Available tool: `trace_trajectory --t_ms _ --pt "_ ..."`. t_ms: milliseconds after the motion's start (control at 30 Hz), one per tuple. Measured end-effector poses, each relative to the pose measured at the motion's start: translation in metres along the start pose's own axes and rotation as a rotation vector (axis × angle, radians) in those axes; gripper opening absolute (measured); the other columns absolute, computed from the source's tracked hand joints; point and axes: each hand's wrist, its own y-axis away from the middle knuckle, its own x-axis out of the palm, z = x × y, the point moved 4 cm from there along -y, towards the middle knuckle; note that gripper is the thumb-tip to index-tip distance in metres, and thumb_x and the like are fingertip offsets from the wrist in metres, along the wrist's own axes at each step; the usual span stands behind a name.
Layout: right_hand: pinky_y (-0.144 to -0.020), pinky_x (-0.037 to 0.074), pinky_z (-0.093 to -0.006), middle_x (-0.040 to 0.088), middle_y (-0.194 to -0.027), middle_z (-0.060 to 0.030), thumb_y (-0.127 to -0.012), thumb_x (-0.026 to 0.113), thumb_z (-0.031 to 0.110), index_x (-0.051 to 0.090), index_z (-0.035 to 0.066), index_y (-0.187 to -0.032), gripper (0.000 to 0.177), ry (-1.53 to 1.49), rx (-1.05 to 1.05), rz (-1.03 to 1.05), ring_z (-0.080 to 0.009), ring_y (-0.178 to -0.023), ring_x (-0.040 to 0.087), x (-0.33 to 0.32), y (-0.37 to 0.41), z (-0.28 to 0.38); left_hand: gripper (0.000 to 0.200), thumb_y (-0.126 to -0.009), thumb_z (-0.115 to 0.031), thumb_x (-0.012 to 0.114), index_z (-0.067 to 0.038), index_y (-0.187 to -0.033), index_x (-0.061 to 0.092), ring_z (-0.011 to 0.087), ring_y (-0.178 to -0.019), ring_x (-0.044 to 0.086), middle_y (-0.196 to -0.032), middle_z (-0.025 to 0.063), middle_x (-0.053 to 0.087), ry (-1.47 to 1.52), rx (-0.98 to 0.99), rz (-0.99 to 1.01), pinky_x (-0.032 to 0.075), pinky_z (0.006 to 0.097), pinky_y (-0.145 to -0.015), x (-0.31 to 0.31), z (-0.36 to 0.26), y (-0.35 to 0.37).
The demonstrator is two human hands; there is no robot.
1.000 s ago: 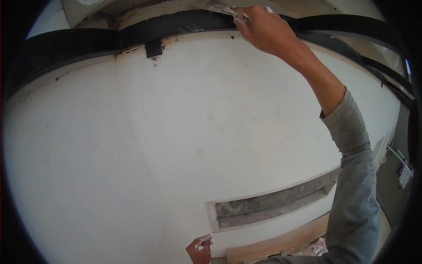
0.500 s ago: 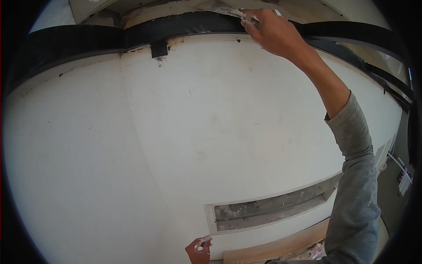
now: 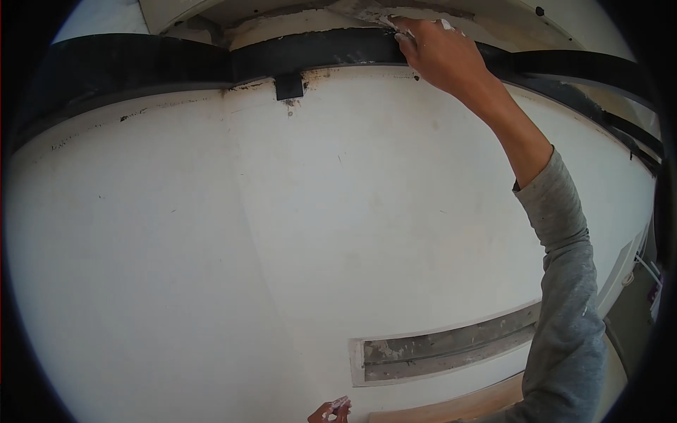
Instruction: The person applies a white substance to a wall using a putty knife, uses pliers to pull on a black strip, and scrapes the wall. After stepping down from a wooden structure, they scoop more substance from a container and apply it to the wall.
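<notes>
My right hand (image 3: pixel 444 53) is raised at the top of the view, closed on the handle of a putty knife (image 3: pixel 363 13). White smears mark its knuckles. The blade lies against the pale strip above a black beam (image 3: pixel 324 51). My left hand (image 3: pixel 331 410) shows at the bottom edge, its fingers curled together and smeared with white paste. What those fingers hold, if anything, is too small to make out.
A large white wall panel (image 3: pixel 176 247) fills the view. A black bracket (image 3: pixel 289 87) hangs under the beam. Low on the right is a recessed slot (image 3: pixel 451 345), with a wooden board (image 3: pixel 451 407) beneath it. White rods (image 3: pixel 647 268) stand at the far right.
The view has shifted, so the wall, bracket and slot appear further right and lower. My left hand sits lower in view. My right hand still grips the putty knife, slightly left along the beam.
</notes>
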Motion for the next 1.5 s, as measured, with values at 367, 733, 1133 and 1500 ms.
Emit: trace_trajectory --t_ms 367,733,1133,1500 --pt "-0.085 0.051 -0.0505 0.067 -0.093 -0.0284 -0.094 0.051 0.018 0.058 0.0 -0.126 0.037 -0.076 0.032 0.244 -0.0426 -0.095 0.065 -0.029 -0.002 0.013 0.006 -0.078 0.0 0.073 -0.002 -0.084 0.072 0.0156 -0.072 0.065 -0.084 0.0108 0.071 -0.007 0.052 -0.081 0.054 0.0287 -0.063 -0.004 0.005 -0.007" --pt "-0.085 0.051 -0.0482 0.068 -0.083 -0.022 -0.095 0.052 0.019 0.061 0.006 -0.123 0.032 -0.025 -0.02 0.031 -0.0375 -0.083 0.067 -0.001 0.006 0.0 0.006 -0.082 0.004 0.067 0.003 -0.087 0.07 0.0183 -0.08 0.067 -0.087 0.0129 0.071 0.033 0.011 -0.173 0.057 0.0303 -0.074 -0.029 0.043 0.007" --pt "-0.087 0.048 -0.0413 0.068 -0.106 -0.0218 -0.088 0.063 0.012 0.058 0.001 -0.128 0.041 -0.535 0.138 0.254 -0.0326 -0.085 0.068 -0.099 0.17 0.018 0.013 -0.089 -0.012 0.066 -0.002 -0.095 0.072 0.0148 -0.073 0.064 -0.086 0.0087 0.07 0.002 -0.048 -0.007 0.053 0.0298 -0.067 -0.005 0.003 -0.027" --pt "-0.055 0.041 -0.0264 0.056 -0.075 -0.0095 -0.095 0.05 0.015 0.049 -0.009 -0.125 0.038 -2.184 1.362 0.572 -0.0133 -0.06 0.05 -0.077 0.413 0.018 0.014 -0.085 0.014 0.057 0.003 -0.086 0.065 0.0196 -0.076 0.067 -0.091 0.0145 0.068 -0.282 0.99 -0.159 0.055 0.0298 -0.072 0.025 -0.274 -0.13"
